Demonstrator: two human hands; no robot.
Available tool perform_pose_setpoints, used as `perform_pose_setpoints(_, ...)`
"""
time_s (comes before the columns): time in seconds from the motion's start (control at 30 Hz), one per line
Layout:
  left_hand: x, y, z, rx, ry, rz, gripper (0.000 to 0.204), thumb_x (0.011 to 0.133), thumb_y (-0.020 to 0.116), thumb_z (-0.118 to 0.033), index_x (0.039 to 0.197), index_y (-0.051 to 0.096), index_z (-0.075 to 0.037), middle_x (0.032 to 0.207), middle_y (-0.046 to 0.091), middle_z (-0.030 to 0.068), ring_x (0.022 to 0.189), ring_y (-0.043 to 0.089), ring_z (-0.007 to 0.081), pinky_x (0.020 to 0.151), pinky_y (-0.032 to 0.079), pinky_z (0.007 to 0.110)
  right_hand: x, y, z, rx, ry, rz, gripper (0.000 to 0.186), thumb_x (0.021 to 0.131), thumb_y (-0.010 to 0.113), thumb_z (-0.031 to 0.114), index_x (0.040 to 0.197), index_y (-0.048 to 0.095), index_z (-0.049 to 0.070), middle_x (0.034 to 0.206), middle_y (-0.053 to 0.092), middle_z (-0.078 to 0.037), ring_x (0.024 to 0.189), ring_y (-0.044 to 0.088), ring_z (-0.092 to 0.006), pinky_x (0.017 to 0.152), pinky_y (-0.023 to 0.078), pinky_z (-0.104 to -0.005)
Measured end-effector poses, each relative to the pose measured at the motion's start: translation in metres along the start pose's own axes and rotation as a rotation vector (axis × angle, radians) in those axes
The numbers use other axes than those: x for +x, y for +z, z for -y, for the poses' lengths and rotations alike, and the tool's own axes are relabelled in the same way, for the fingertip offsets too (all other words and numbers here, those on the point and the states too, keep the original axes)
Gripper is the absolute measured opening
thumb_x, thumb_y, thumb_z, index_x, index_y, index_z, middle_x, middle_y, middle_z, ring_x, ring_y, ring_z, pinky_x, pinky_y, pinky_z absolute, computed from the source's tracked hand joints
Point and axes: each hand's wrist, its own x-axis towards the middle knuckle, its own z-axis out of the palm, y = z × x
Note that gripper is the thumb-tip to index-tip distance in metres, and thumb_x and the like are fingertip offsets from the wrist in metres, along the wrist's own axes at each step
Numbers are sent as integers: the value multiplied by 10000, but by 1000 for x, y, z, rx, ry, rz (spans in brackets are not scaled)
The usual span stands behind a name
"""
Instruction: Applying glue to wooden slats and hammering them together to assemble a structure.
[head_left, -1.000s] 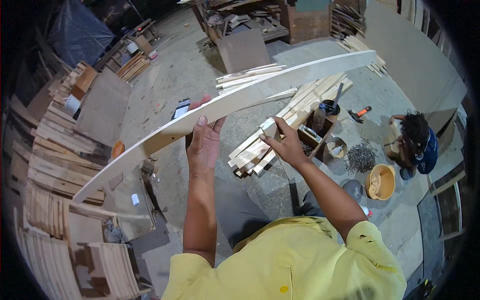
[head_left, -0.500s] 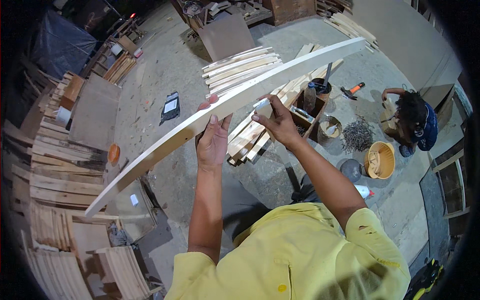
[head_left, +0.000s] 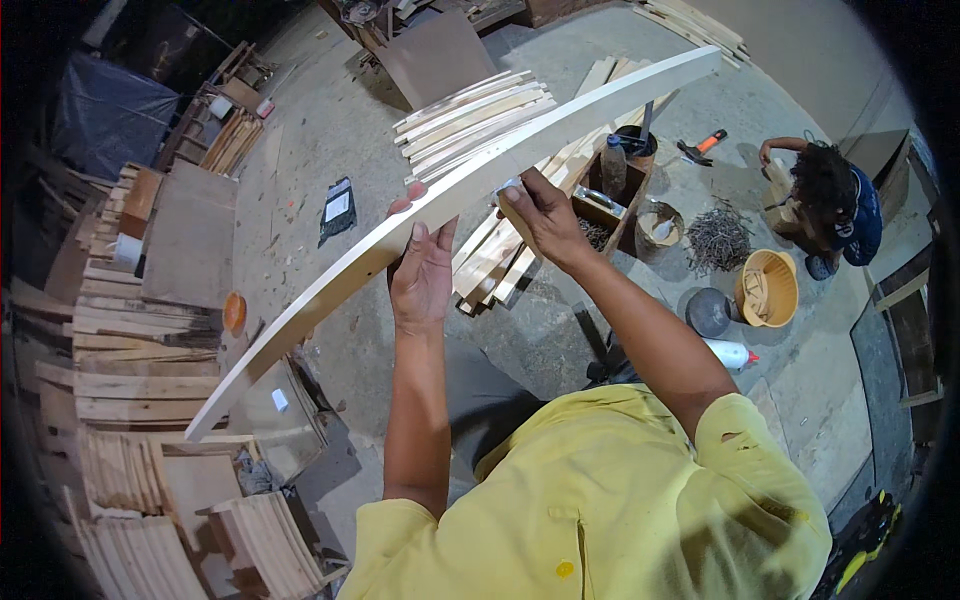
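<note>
A long pale wooden strip [head_left: 465, 200] slants across the view, its lower end at the left and its upper end at the far right. My left hand [head_left: 425, 275] grips it near the middle, thumb on the near face and fingertips over the far edge. One small dark spot marks the strip's face left of that hand. Just to the right, my right hand [head_left: 548, 222] is closed on a small flat piece [head_left: 508, 188], mostly hidden by the fingers, so its kind is unclear. This hand is close to the strip's near side; whether they touch I cannot tell.
Stacked wooden slats [head_left: 470, 120] lie ahead on the concrete. To the right are a wooden toolbox [head_left: 640, 190], a hammer [head_left: 703, 147], a heap of nails [head_left: 718, 240], a yellow basket [head_left: 768, 290] and a white bottle [head_left: 730, 353]. Another person [head_left: 835, 200] crouches beyond. More lumber [head_left: 145, 385] lines the left.
My right hand has turned and moved slightly left and up, so the small piece shows less. The strip has shifted slightly in view, still in my left hand.
</note>
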Motion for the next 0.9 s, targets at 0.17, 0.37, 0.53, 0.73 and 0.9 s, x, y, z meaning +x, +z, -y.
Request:
perform_pose_setpoints(0.17,-1,-1,2,6,-10,-13,371,959,632,-82,1316,550,-141,1470,498,76,1386,462,253,1207,352,452,1,-4,-4,61,-24,18,473,1026,595,325,1405,541,47,1307,619,-88,1204,525,-145,1041,411,-296)
perform_pose_setpoints(0.37,-2,-4,5,-12,-18,-13,380,950,643,-74,1312,554,-150,1462,511,61,1384,465,243,1207,352,454,-1,-5,1,55,16,1,449,1025,599,332,1371,564,48,1220,640,-73,1123,557,-137,968,470,-292)
perform_pose_setpoints(0.53,-2,-7,5,-11,-20,-7,363,960,630,-77,1307,561,-156,1455,520,57,1375,477,238,1202,362,452,-2,-4,6,75,43,6,441,1018,607,353,1328,587,39,1143,652,-60,1018,587,-126,885,519,-294)
perform_pose_setpoints(0.73,-3,-12,5,0,-18,9,351,969,617,-80,1307,561,-154,1455,517,58,1369,483,245,1196,373,454,-4,-3,9,45,49,-9,439,1004,626,372,1259,613,15,1070,666,-73,970,603,-127,860,523,-289)
perform_pose_setpoints(0.9,-5,-15,6,-12,-30,14,342,968,615,-72,1297,568,-156,1444,521,54,1364,487,244,1183,394,455,-4,-6,24,63,107,-83,599,918,714,479,1169,618,-56,975,663,-113,945,612,-143,862,520,-299)
